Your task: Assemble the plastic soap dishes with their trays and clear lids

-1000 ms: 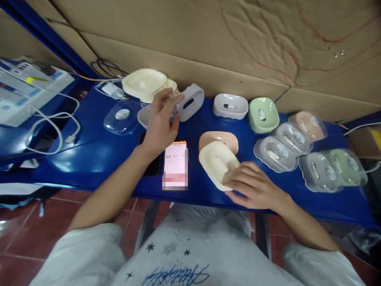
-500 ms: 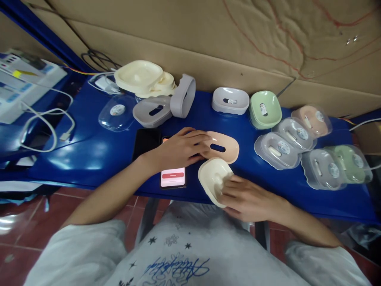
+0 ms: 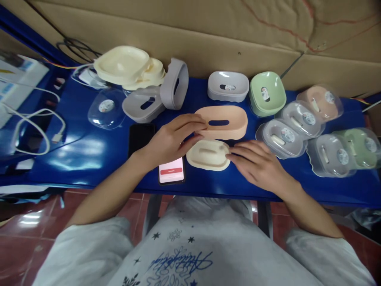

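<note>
My left hand [image 3: 175, 137] is at the left end of a peach soap dish [image 3: 238, 129], which stands on the blue table with an oblong slot in its floor. Its fingers lie over the dish's rim, and the thumb is by the front wall. Just in front is a cream oval soap dish piece [image 3: 208, 156] with a long ridge along its middle. My right hand [image 3: 257, 163] has its fingertips closed on the right end of that cream piece. A phone with a lit screen [image 3: 172, 171] lies below my left wrist.
A dark phone [image 3: 140, 139], grey dishes [image 3: 145, 105], a clear lid [image 3: 104, 113] and stacked cream parts [image 3: 123, 65] are on the left. Grey [image 3: 228, 85] and green dishes [image 3: 268, 95] stand at the back. Several lidded dishes [image 3: 282, 139] sit right. Cardboard [image 3: 178, 28] backs the table.
The cream piece has turned from tilted upright to nearly flat, now lying lengthwise before the peach dish. The peach dish now shows its front wall. The view has shifted slightly.
</note>
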Demonstrator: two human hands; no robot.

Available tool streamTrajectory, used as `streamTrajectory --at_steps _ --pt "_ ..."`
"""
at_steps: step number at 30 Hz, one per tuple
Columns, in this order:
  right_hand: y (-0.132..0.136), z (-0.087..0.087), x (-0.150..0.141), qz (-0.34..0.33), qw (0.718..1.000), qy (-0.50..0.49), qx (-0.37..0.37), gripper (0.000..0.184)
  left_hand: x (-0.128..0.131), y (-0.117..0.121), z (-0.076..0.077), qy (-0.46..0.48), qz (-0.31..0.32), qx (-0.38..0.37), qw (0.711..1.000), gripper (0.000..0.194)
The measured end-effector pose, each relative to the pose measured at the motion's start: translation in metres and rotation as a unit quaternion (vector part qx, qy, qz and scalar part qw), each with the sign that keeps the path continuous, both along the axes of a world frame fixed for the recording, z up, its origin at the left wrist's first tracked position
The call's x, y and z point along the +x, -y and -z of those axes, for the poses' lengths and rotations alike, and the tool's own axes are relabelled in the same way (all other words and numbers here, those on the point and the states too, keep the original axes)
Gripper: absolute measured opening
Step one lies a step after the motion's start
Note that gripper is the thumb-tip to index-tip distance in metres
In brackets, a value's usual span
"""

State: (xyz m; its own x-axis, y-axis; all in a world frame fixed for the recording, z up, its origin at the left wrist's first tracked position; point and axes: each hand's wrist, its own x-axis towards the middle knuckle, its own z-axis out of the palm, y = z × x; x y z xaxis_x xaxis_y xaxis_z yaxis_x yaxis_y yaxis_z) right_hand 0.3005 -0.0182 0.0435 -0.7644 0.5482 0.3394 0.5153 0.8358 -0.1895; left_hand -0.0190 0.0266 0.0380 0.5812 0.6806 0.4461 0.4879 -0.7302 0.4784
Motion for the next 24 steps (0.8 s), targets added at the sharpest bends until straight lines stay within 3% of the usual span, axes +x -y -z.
streamTrajectory --at_steps 4,8,12,15,19,24 --pt "0.006 0.003 -0.008 -0.007 0.997 -0.063 0.033 0.023 0.0 0.003 -0.003 -0.011 -0.009 -0.008 1.0 0.028" --pt "0.01 0.022 -0.023 -0.082 0.996 0.019 0.02 0.022 -0.001 0.005 -0.003 -0.025 -0.034 0.007 0.999 0.029" --pt "0.003 0.03 -0.025 -0.011 0.998 0.066 0.005 0.036 -0.001 0.003 -0.002 -0.049 -0.062 0.013 0.997 0.029" --pt "-0.001 0.024 -0.02 0.014 0.999 0.03 0.018 0.036 0.0 0.003 0.001 -0.055 -0.056 0.031 0.996 0.028" --pt "-0.001 0.018 -0.012 0.046 0.996 -0.051 0.052 0.047 0.0 0.002 0.005 -0.04 -0.007 0.051 0.998 0.029" --pt "-0.005 0.023 -0.012 0.124 0.992 -0.017 0.012 0.051 -0.003 -0.001 0.01 -0.058 0.053 0.016 0.997 0.028"
